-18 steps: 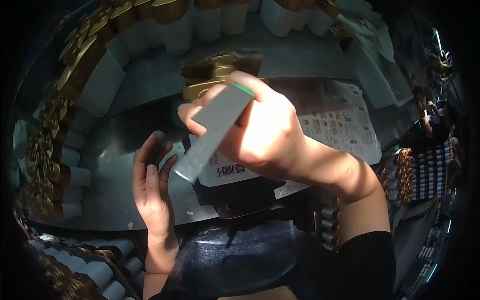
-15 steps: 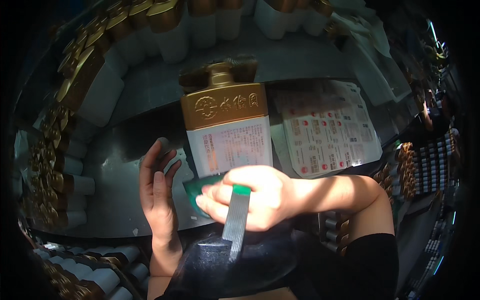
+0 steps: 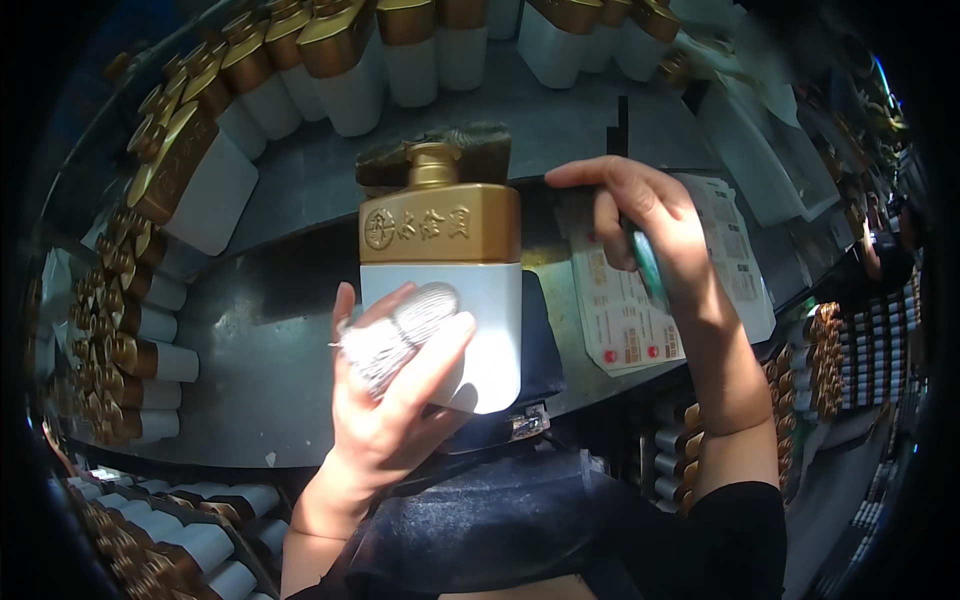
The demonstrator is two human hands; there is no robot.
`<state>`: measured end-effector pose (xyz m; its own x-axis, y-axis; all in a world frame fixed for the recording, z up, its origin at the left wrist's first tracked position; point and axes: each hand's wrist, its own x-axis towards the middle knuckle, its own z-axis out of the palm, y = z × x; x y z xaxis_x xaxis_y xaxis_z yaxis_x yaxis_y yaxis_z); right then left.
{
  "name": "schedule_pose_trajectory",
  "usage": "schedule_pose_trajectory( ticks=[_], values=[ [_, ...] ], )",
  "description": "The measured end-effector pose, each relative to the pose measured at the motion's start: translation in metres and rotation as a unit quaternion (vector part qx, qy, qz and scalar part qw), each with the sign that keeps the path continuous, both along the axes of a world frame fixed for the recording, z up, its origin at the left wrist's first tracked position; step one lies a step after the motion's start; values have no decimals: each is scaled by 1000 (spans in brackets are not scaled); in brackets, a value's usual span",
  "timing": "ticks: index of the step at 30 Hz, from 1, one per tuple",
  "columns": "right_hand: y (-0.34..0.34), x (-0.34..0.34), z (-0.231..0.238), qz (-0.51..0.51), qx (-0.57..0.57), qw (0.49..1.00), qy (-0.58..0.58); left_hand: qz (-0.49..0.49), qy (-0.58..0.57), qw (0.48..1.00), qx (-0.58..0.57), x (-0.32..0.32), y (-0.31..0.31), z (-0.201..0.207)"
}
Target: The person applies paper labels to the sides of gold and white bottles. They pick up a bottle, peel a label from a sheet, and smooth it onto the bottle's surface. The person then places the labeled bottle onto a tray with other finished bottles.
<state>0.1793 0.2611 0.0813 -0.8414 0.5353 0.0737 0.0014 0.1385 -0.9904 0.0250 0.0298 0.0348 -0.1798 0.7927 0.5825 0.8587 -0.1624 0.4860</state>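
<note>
Pinch the tied white-cord bundle (image 3: 405, 338) lightly in the left hand's (image 3: 385, 425) closed fingers, and hold the half-hidden glossy green strip (image 3: 648, 265) in the right hand's (image 3: 678, 225) curled ones, with index outstretched, clear of the gold-shouldered, boxy white bottle (image 3: 445, 262) behind the bundle.

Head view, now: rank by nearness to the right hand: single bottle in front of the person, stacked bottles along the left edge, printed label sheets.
From the right hand:
1. Printed label sheets: directly below it in view, partly overlapped.
2. Single bottle: to its left, mid-table.
3. Stacked bottles: far left, beyond the single bottle.
</note>
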Motion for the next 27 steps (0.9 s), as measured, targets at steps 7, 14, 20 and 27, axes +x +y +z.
schedule_pose_trajectory(
  ticks=[7, 14, 20, 27],
  values=[
    [-51, 42, -19, 32, 96, 981, -168, 69, -11, 996, -59, 4, 7, -20],
    [-66, 93, -79, -29, 79, 990, -110, 84, -13, 993, -78, 10, 7, -17],
    [-61, 181, -104, -254, 110, 947, -164, 150, -252, 955, 52, -19, -24, -42],
    [-61, 237, -140, -476, 191, 832, -212, 190, -303, 927, 108, -55, -29, -45]
  ],
)
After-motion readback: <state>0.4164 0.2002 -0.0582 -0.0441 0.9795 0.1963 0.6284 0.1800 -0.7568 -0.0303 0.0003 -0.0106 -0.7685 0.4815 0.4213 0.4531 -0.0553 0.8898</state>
